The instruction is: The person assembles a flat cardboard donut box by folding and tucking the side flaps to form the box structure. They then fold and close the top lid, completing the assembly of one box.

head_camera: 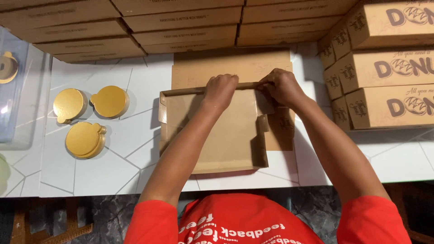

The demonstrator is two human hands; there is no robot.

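**Far wall may buckle or spring back**

Your left hand point(220, 89) and right hand point(281, 86) are both closed on the far wall of the box point(226, 135), which lies half-folded in the middle of the bench point(113, 171). If you press unevenly, the wall could crease off its score line. The right side flap point(279, 131) hangs loose outside the box; let go too soon and the wall may pop open. A hard shove could slide the box into the flat blank point(230, 68) behind it. The gold discs point(86, 117) lie well apart.
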